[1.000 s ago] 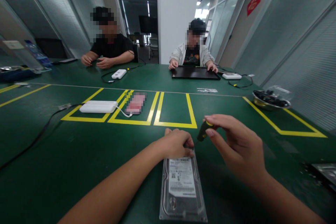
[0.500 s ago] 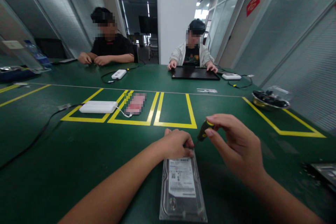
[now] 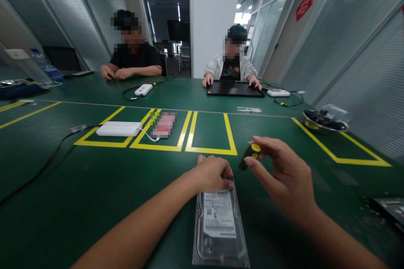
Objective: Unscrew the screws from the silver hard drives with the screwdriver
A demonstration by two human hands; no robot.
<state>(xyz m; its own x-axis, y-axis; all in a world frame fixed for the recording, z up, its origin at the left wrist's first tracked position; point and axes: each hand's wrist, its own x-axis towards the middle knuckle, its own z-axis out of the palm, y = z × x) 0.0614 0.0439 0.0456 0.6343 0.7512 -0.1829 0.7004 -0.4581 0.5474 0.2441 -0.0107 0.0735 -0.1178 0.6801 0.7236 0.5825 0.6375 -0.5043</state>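
A silver hard drive (image 3: pixel 219 225) with a white label lies lengthwise before me on the green table. My left hand (image 3: pixel 214 174) rests over its far end, with curled fingers gripping the far right corner. Between the thumb and fingers of my right hand (image 3: pixel 282 172) is a small screwdriver (image 3: pixel 248 162) with a black and yellow handle. It tilts down to the left, and its shaft reaches the drive's far right corner beside my left fingertips. The exact spot its tip touches is hidden.
Yellow tape frames (image 3: pixel 211 150) mark the table beyond my hands. A white power bank (image 3: pixel 119 128) is cabled to a pink phone (image 3: pixel 164 125). A bowl of dark parts (image 3: pixel 326 119) stands at right, another drive (image 3: pixel 391 210) at the right edge. Two people sit opposite, one holding a black panel (image 3: pixel 235 88).
The screwdriver's handle has tipped slightly to the right, and my right thumb and fingers have shifted on it. My left hand and the hard drive stay in place.
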